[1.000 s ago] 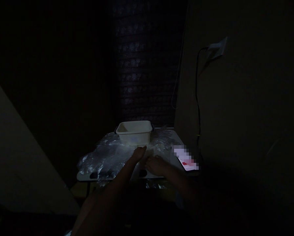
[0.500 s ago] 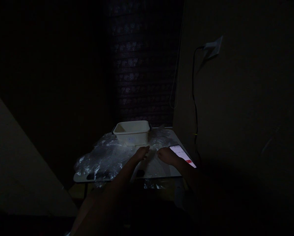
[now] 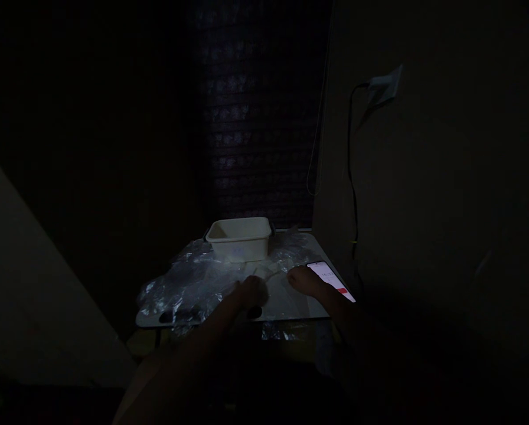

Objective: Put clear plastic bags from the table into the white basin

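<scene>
The room is very dark. My left hand (image 3: 251,290) rests curled on the crinkled clear plastic sheet (image 3: 189,283) that covers a small white table (image 3: 291,308), near the table's front edge. My right hand (image 3: 302,278) lies on the plastic a little to the right, next to a lit phone (image 3: 333,280). A pale fold of plastic runs between the two hands. It is too dim to tell whether either hand grips the sheet. A white rectangular tub (image 3: 239,238) stands behind the hands at the back of the table.
A wall (image 3: 424,206) rises close on the right, with a socket (image 3: 386,82) and a dark cable (image 3: 352,177) hanging down to the table's corner. A dark patterned curtain (image 3: 255,118) hangs behind the table. A pale slanted surface (image 3: 34,307) fills the lower left.
My left hand has drawn back from near the tub toward the front edge and curled. My right hand moved right to beside the phone and has stayed there.
</scene>
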The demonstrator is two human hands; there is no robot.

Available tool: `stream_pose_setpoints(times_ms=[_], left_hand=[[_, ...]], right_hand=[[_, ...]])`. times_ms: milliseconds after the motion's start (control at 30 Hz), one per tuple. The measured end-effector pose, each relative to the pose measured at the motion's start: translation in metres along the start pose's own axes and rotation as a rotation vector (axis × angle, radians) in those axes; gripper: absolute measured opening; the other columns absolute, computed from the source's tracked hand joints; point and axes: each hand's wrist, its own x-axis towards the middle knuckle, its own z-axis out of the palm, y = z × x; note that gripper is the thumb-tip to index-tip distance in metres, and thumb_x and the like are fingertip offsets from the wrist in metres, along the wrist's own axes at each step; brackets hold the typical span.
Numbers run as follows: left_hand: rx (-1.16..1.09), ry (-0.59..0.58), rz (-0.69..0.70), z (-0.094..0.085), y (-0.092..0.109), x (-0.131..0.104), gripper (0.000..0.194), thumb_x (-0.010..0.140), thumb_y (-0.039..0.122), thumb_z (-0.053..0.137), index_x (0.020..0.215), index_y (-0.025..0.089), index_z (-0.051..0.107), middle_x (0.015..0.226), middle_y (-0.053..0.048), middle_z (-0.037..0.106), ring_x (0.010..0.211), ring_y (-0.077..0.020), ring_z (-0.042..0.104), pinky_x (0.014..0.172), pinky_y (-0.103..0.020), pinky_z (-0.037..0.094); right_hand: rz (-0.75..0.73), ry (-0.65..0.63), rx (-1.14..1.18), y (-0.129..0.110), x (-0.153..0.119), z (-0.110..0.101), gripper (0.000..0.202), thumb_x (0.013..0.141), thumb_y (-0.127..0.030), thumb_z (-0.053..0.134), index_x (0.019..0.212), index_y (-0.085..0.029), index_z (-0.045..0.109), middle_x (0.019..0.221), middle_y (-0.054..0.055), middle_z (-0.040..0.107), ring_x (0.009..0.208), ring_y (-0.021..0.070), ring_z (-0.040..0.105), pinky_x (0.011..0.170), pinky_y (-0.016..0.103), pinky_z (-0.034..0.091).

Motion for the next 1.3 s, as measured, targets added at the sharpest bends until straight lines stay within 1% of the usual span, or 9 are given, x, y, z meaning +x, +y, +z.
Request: stream_pose_setpoints(times_ms=[133, 367, 467, 567, 633, 767, 967, 1133, 1300], left_hand=[[0.212, -0.009, 0.041, 0.012, 0.011, -0.012, 0.048, 0.071, 0.039, 0.03, 0.109, 0.011, 0.034, 0.119, -0.016, 0.026, 0.109, -0.0284, 0.017, 0.08, -0.052, 0.013], [0.224, -0.019, 0.038, 0.02, 0.014, -0.015, 0.06, 0.072, 0.048, 0.013, 0.117, 0.008, 0.02, 0.123, -0.016, 0.017, 0.112, -0.0257, 0.008, 0.082, -0.052, 0.008], [0.225, -0.011, 0.06, 0.021, 0.015, -0.015, 0.06, 0.073, 0.048, 0.011, 0.117, 0.01, 0.02, 0.123, -0.014, 0.017, 0.112, -0.0249, 0.008, 0.082, -0.052, 0.005], [0.249, -0.024, 0.081, 0.021, 0.018, -0.016, 0.056, 0.074, 0.045, 0.011, 0.117, 0.011, 0.023, 0.123, -0.014, 0.017, 0.112, -0.0246, 0.009, 0.082, -0.053, 0.004], [0.26, -0.029, 0.099, 0.021, 0.018, -0.018, 0.053, 0.074, 0.043, 0.013, 0.117, 0.012, 0.022, 0.123, -0.014, 0.017, 0.112, -0.0241, 0.009, 0.082, -0.053, 0.006], [0.286, -0.02, 0.104, 0.023, 0.019, -0.019, 0.053, 0.074, 0.042, 0.014, 0.117, 0.011, 0.02, 0.123, -0.014, 0.016, 0.113, -0.0235, 0.009, 0.082, -0.053, 0.007], [0.313, -0.02, 0.052, 0.024, 0.021, -0.016, 0.063, 0.072, 0.049, 0.008, 0.117, 0.007, 0.021, 0.123, -0.014, 0.017, 0.112, -0.0242, 0.01, 0.082, -0.052, 0.007], [0.312, -0.003, 0.048, 0.025, 0.022, -0.016, 0.065, 0.071, 0.051, 0.006, 0.116, 0.006, 0.022, 0.123, -0.014, 0.017, 0.112, -0.0238, 0.009, 0.082, -0.052, 0.007], [0.289, 0.006, 0.046, 0.025, 0.023, -0.018, 0.066, 0.071, 0.051, 0.005, 0.116, 0.006, 0.021, 0.122, -0.015, 0.018, 0.112, -0.0243, 0.01, 0.082, -0.052, 0.006]], right_hand=[[0.023, -0.02, -0.011, -0.004, 0.004, 0.0, 0.029, 0.071, -0.021, 0.029, 0.075, -0.014, 0.057, 0.08, 0.009, 0.058, 0.074, 0.0164, 0.051, 0.059, 0.023, 0.032], [0.053, 0.043, -0.042, -0.007, 0.006, 0.003, 0.029, 0.072, -0.021, 0.028, 0.081, -0.015, 0.055, 0.084, 0.009, 0.057, 0.079, 0.0172, 0.05, 0.065, 0.027, 0.033], [-0.09, 0.114, -0.031, -0.013, 0.005, 0.012, 0.031, 0.073, -0.021, 0.026, 0.094, -0.017, 0.049, 0.097, 0.008, 0.052, 0.09, 0.016, 0.045, 0.074, 0.029, 0.029], [-0.254, 0.15, -0.02, -0.023, 0.003, 0.028, 0.037, 0.076, -0.027, 0.02, 0.107, -0.017, 0.038, 0.114, 0.006, 0.038, 0.105, 0.0152, 0.03, 0.083, 0.033, 0.021], [-0.277, 0.136, -0.025, -0.03, 0.003, 0.039, 0.042, 0.077, -0.033, 0.016, 0.112, -0.016, 0.032, 0.119, 0.006, 0.031, 0.109, 0.0153, 0.022, 0.086, 0.038, 0.014], [-0.255, 0.101, -0.048, -0.032, 0.004, 0.054, 0.048, 0.077, -0.039, 0.008, 0.115, -0.015, 0.027, 0.12, 0.006, 0.028, 0.111, 0.0151, 0.017, 0.087, 0.043, 0.007], [-0.12, 0.153, -0.132, -0.018, 0.005, 0.052, 0.053, 0.075, -0.042, 0.011, 0.113, -0.011, 0.031, 0.12, 0.01, 0.028, 0.111, 0.0194, 0.017, 0.087, 0.045, 0.001], [-0.185, 0.155, -0.131, -0.017, 0.003, 0.052, 0.052, 0.075, -0.042, 0.01, 0.115, -0.015, 0.028, 0.121, 0.006, 0.026, 0.111, 0.0174, 0.016, 0.088, 0.042, 0.004], [-0.11, 0.155, -0.145, -0.015, 0.004, 0.05, 0.05, 0.074, -0.04, 0.014, 0.113, -0.013, 0.031, 0.121, 0.008, 0.027, 0.111, 0.0199, 0.017, 0.087, 0.044, 0.005]])
